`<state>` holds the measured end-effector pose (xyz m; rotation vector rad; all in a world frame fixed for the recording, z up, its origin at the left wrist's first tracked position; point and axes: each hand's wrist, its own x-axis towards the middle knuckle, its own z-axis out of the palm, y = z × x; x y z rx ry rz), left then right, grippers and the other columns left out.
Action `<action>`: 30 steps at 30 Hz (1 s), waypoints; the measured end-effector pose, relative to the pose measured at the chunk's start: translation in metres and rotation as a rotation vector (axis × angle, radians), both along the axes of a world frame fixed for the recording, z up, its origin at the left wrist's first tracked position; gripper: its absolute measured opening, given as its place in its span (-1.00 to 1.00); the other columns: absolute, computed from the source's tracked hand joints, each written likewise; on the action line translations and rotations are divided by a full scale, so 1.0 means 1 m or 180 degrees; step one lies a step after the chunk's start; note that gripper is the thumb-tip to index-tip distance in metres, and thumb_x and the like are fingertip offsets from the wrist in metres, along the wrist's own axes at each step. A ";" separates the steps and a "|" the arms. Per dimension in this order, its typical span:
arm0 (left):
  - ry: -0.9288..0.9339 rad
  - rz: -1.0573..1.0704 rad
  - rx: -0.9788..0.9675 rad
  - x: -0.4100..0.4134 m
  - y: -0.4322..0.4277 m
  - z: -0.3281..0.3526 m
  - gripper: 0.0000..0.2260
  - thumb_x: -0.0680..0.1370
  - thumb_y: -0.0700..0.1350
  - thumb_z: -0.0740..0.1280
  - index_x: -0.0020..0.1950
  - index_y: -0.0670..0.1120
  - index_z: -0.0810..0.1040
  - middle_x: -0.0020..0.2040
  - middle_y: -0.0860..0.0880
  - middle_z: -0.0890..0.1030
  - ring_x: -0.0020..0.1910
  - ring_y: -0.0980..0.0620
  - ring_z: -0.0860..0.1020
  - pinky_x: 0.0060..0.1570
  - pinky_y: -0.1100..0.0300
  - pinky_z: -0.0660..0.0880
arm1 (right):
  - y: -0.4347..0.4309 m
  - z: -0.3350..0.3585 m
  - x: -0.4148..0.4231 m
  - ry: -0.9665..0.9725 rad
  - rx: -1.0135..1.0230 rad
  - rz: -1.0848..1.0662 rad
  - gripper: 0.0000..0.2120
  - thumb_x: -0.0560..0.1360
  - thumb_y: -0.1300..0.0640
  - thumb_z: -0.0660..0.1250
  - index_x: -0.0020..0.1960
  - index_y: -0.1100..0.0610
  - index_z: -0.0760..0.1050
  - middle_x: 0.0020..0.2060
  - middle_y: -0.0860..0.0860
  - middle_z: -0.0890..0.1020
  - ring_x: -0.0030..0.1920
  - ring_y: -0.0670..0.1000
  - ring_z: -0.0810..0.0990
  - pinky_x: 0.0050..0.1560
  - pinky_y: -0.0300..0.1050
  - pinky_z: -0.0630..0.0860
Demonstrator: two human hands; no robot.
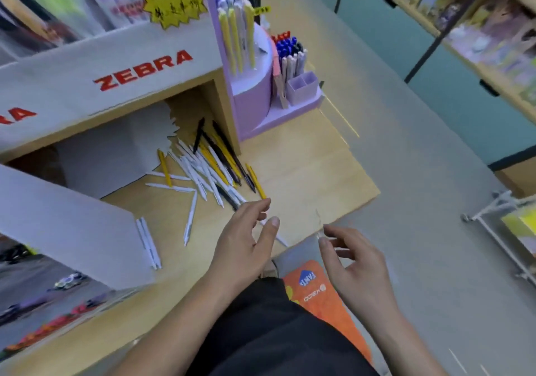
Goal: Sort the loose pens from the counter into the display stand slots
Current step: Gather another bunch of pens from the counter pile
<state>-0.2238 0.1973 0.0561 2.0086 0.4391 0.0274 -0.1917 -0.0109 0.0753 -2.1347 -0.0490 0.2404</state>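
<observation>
A heap of loose pens (208,170), white, yellow and black, lies on the wooden counter (307,172) below the purple display stand (252,94). The stand's slots hold yellow and white pens (236,36), with blue and white ones (290,54) lower right. My left hand (246,242) hovers at the heap's near edge with fingers spread and relaxed, its thumb over a single white pen (281,241) near the counter edge. My right hand (353,259) hangs just off the counter edge, fingers loosely curled, nothing visibly held.
A white ZEBRA shelf (95,71) overhangs the back of the counter. A white box (66,225) stands at left with two white pens (149,242) beside it. Empty purple cups (303,85) sit on the stand's base. Shelving racks (490,27) line the aisle at right.
</observation>
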 end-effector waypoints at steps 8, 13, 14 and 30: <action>0.0385 0.0503 0.0190 0.042 0.036 -0.025 -0.62 0.70 0.07 0.29 0.50 0.03 0.50 0.26 0.13 0.54 0.18 0.25 0.51 0.22 0.21 0.49 | 0.081 -0.004 0.125 -0.0220 -0.0196 0.0999 -0.76 0.59 0.03 0.38 0.24 0.01 0.63 0.06 -0.20 0.65 0.05 -0.12 0.64 0.03 -0.02 0.61; 0.0582 0.1176 0.0490 0.056 0.056 -0.054 -0.60 0.70 0.05 0.30 0.50 -0.08 0.49 0.44 0.01 0.48 0.41 0.06 0.46 0.39 0.16 0.40 | 0.137 -0.053 0.165 0.0166 -0.0399 0.1795 -0.59 0.62 -0.10 0.31 0.42 0.01 0.50 0.23 -0.15 0.58 0.15 -0.12 0.59 0.12 -0.10 0.57; 0.0737 0.1354 0.0581 0.058 0.061 -0.063 -0.58 0.69 0.06 0.29 0.50 -0.10 0.49 0.48 -0.06 0.45 0.47 -0.04 0.42 0.43 0.09 0.37 | 0.148 -0.066 0.171 0.0440 -0.0484 0.1923 -0.53 0.61 -0.14 0.30 0.45 0.03 0.46 0.27 -0.09 0.56 0.21 -0.06 0.58 0.19 -0.04 0.56; 0.1186 0.1945 0.1376 0.038 0.147 -0.131 -0.46 0.57 0.23 0.28 0.44 -0.06 0.48 0.32 -0.15 0.47 0.30 -0.23 0.48 0.20 -0.13 0.52 | 0.213 -0.150 0.182 -0.1295 -0.0820 0.2851 -0.54 0.56 -0.07 0.39 0.34 0.19 0.55 0.20 0.16 0.56 0.24 0.23 0.53 0.16 0.13 0.58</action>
